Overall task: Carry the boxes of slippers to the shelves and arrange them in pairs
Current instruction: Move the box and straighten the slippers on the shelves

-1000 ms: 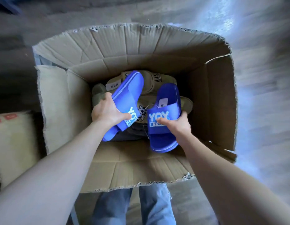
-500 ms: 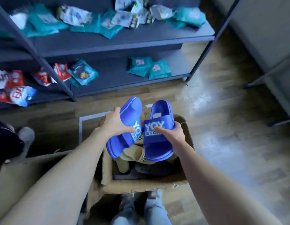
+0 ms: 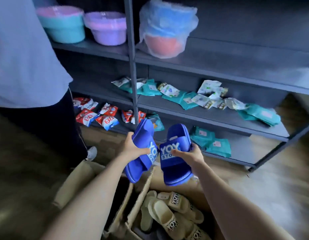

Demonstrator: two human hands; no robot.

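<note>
My left hand (image 3: 133, 147) grips a blue slipper (image 3: 141, 160) by its strap, tilted on its side. My right hand (image 3: 189, 154) grips the matching blue slipper (image 3: 176, 167), sole down, its white "YOY STORE" print facing me. Both slippers hang above an open cardboard box (image 3: 141, 193) on the floor. Inside the box lie several beige slippers (image 3: 167, 213) with dark print. The dark metal shelves (image 3: 219, 116) stand just beyond the slippers.
A person in a light shirt and dark trousers (image 3: 46, 118) stands at the left. Teal packets (image 3: 210, 141) and red packets (image 3: 101, 116) lie on the lower shelves. Plastic basins (image 3: 107, 28) sit on the upper shelf. Wooden floor (image 3: 271, 179) stretches right.
Both hands have lifted the blue pair up out of the box and toward the shelves. My view has swung up from the box to the shelves.
</note>
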